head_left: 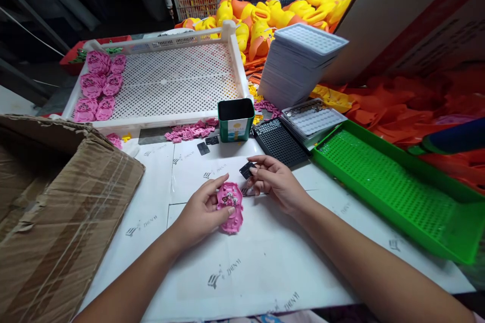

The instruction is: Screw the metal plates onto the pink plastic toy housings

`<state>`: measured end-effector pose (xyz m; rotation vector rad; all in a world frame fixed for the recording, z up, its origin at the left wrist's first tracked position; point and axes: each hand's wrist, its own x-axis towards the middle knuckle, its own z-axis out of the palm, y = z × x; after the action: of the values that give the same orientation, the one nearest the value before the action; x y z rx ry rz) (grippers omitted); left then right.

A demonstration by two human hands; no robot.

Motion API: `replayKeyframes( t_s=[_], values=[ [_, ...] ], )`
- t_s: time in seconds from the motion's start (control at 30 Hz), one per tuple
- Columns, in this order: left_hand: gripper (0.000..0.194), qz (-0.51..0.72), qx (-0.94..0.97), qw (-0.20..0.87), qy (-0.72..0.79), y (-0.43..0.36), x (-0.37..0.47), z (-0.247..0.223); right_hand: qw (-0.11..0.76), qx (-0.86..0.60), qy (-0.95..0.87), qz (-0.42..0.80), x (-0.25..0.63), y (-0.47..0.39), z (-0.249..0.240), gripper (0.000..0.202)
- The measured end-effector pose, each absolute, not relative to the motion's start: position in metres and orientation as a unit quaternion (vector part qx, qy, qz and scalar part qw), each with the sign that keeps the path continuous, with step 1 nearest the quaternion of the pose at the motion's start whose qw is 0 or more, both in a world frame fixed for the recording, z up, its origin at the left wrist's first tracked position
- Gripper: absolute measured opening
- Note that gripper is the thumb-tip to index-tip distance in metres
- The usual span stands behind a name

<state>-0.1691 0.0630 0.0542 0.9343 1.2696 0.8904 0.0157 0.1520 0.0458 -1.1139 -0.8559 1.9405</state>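
My left hand (204,209) is closed on a pink plastic toy shell (234,219), its thumb across the lower part. The shell's inner side faces up and shows small pegs and metal bits. To the right, my right hand (275,179) pinches a small black square plate (247,169) between thumb and fingertips, a short way above and apart from the shell. Similar black plates (203,148) lie on the white sheet beyond my hands, near a green tin (235,131).
A white mesh crate (170,81) holds pink pieces (91,86) at its left. A cardboard box (56,212) stands left. On the right are a green tray (397,197), a black tray (282,141) and stacked white trays (295,68). Yellow toy parts (261,25) are heaped behind.
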Motion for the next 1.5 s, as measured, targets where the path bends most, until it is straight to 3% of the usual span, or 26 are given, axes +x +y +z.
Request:
replayKeyframes(
  t_s=[0.3, 0.47, 0.63, 0.77, 0.97, 1.5],
  values=[
    [0.071, 0.444, 0.294, 0.648, 0.545, 0.068, -0.172, 0.051, 0.356, -0.430, -0.312, 0.769, 0.015, 0.149, 0.051, 0.041],
    [0.047, 0.450, 0.280, 0.682, 0.504, 0.070, -0.172, 0.057, 0.349, -0.404, -0.385, 0.753, 0.013, 0.142, 0.050, 0.037],
    [0.056, 0.432, 0.275, 0.708, 0.488, 0.070, -0.171, 0.059, 0.311, -0.378, -0.488, 0.722, 0.013, 0.137, 0.042, 0.023],
    [0.059, 0.431, 0.280, 0.709, 0.484, 0.068, -0.171, 0.056, 0.300, -0.366, -0.628, 0.618, 0.014, 0.136, 0.037, 0.007],
    [0.057, 0.423, 0.288, 0.704, 0.493, 0.069, -0.171, 0.053, 0.314, -0.321, -0.760, 0.470, 0.015, 0.136, 0.032, 0.011],
    [0.053, 0.438, 0.278, 0.713, 0.471, 0.070, -0.173, 0.055, 0.384, -0.190, -0.879, 0.209, 0.016, 0.129, 0.038, 0.023]
  ],
)
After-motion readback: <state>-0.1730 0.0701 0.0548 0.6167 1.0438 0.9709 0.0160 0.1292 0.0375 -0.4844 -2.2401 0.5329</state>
